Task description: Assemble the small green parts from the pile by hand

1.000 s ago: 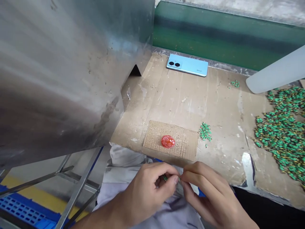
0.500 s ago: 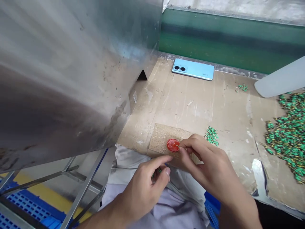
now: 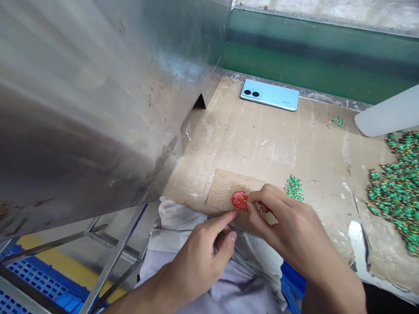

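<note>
One green piece (image 3: 245, 200), pinched by the right hand (image 3: 288, 220), points its long axis leftward over the red blob (image 3: 237, 199); the curled left hand (image 3: 204, 250) holds green bits (image 3: 222, 234).

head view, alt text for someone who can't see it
The right hand pinches a tiny green piece at a glossy red oval on cardboard; the left hand cups more green pieces. A blue phone lies beyond; a green heap, far right.

A workshop or small factory, this: scuffed sheet metal (image 3: 98, 109) looms upper left, a metal frame (image 3: 113, 257) and blue perforated plastic (image 3: 34, 275) show lower left, and a heap of small green parts (image 3: 397, 192) sprawls far right on a stained worktop (image 3: 278, 141).
</note>
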`<state>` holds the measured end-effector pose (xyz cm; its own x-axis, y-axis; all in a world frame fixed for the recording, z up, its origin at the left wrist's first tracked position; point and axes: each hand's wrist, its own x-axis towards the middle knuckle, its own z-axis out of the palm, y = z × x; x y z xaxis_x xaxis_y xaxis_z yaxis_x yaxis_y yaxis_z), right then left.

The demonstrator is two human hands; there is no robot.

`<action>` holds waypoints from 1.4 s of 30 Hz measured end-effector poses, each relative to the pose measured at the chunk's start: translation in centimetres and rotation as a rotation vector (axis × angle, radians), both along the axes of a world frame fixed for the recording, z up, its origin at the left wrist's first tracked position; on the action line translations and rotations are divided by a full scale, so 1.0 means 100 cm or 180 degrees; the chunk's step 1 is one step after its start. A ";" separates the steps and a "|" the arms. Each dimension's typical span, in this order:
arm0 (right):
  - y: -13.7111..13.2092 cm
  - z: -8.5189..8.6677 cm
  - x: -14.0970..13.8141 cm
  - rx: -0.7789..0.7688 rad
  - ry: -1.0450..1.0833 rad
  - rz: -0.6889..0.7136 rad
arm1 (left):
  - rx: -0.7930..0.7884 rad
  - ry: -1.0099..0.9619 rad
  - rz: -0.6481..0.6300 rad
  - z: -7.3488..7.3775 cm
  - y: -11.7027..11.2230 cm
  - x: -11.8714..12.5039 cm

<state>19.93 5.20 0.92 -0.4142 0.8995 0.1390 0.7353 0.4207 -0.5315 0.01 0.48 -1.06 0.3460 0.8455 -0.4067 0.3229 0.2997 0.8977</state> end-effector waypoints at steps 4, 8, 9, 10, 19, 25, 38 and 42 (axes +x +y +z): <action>-0.002 0.004 0.010 -0.0052 0.0134 -0.0068 | 0.0018 0.0034 -0.0007 0.000 0.000 0.000; -0.012 0.006 0.035 -0.0063 0.0334 -0.0424 | 0.0152 0.0104 -0.0065 -0.001 -0.001 -0.001; -0.016 0.005 0.042 -0.0085 0.0323 -0.0505 | 0.0184 0.0133 -0.0070 -0.002 -0.001 -0.001; -0.020 0.003 0.047 -0.0123 0.0297 -0.0566 | 0.0213 0.0152 -0.0072 -0.002 -0.002 -0.001; -0.037 -0.025 0.050 -0.0467 0.0170 -0.0577 | 0.0516 0.0244 -0.0078 -0.007 -0.003 -0.001; -0.034 -0.029 0.047 -0.0329 0.0084 -0.0538 | 0.0602 0.0265 -0.0079 -0.007 -0.004 -0.001; -0.032 -0.027 0.049 -0.0258 0.0048 -0.0518 | 0.0613 0.0273 -0.0063 -0.007 -0.003 0.000; -0.034 -0.026 0.048 -0.0316 0.0047 -0.0473 | 0.0556 0.0273 -0.0087 -0.006 -0.004 -0.001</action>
